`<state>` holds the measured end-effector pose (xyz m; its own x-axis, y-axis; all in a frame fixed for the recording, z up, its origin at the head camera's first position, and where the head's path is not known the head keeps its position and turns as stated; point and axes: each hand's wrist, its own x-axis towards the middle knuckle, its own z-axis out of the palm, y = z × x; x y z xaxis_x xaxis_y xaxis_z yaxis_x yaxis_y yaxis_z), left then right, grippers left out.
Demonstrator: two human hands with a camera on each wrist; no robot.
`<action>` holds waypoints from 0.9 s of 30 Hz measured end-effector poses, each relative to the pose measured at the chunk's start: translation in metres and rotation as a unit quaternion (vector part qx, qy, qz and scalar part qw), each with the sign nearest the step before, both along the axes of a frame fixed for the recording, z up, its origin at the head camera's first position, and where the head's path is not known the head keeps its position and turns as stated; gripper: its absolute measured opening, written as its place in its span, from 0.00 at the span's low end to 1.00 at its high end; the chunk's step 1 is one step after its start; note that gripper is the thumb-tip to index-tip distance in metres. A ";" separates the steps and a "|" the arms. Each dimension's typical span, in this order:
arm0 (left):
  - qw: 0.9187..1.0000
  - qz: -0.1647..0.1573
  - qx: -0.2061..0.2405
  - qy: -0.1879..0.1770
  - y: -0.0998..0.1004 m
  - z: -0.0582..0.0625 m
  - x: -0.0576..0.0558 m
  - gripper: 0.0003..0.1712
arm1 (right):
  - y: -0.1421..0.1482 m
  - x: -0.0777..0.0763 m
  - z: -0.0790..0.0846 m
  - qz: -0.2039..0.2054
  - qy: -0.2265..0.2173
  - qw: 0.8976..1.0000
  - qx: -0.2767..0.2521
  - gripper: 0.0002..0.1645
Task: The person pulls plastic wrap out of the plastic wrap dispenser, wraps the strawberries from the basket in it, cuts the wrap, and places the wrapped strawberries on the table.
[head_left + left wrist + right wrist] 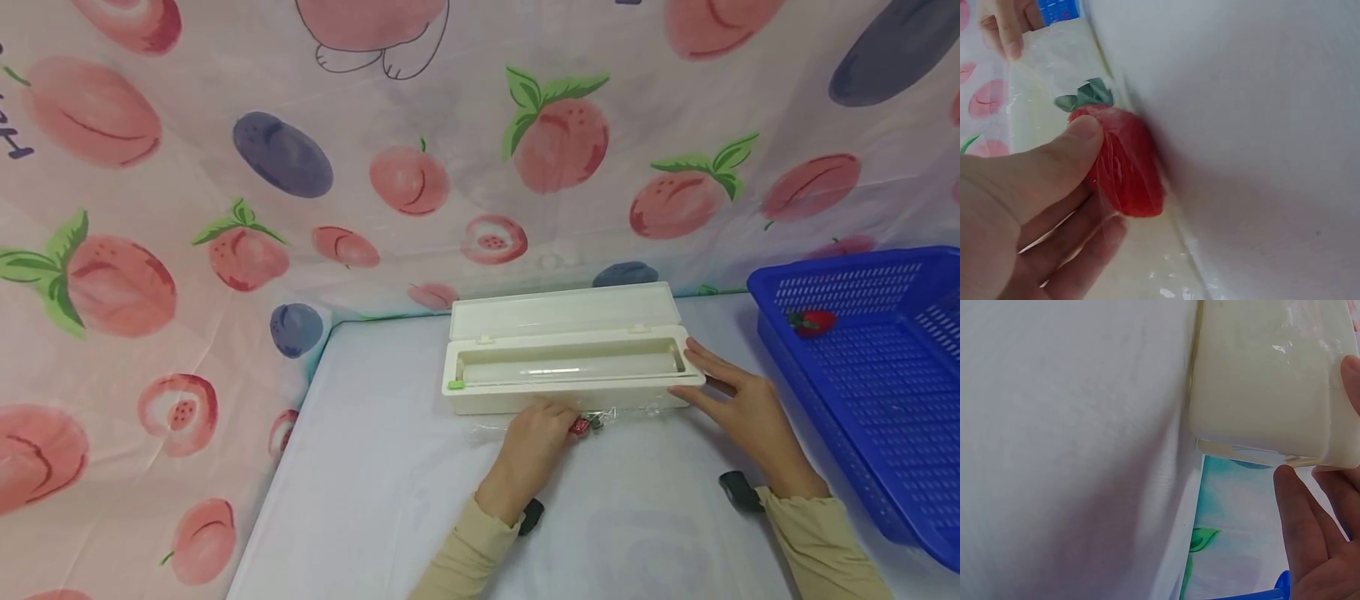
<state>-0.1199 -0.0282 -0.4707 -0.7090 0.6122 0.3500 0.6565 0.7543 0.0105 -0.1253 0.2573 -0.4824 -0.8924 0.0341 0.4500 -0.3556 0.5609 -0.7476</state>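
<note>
A long white cling film dispenser box (570, 396) stands on the table with its lid (566, 315) raised at the back. Inside it lies a roll of clear film (555, 367). Close to the box's front wall, my left hand (531, 446) pinches a red strawberry (1125, 162) with green leaves, seen best in the left wrist view. Clear cling film (1110, 194) covers the strawberry and hangs along the box front. At the box's right end, my right hand (738, 408) holds the corner between thumb and fingers.
On the right stands a blue plastic basket (832, 433) with another strawberry (813, 322) inside. A green slider (456, 385) sits at the left of the box's front rim. Behind the table hangs a fruit-printed cloth (420, 108).
</note>
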 end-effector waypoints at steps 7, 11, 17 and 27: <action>0.998 -0.009 -0.021 -0.064 0.000 0.006 0.008 0.09 | -0.001 0.001 0.002 0.002 -0.011 1.000 0.006 0.39; 0.995 -0.014 -0.030 -0.099 0.000 0.009 0.010 0.11 | -0.002 0.004 0.006 -0.011 -0.029 0.999 0.029 0.40; 0.991 -0.012 -0.033 -0.128 0.003 0.008 0.009 0.13 | -0.003 0.007 0.019 -0.018 -0.081 0.993 0.085 0.44; 0.980 0.004 0.010 -0.196 0.003 0.003 0.011 0.16 | 0.009 0.009 0.025 0.024 -0.077 0.990 0.118 0.40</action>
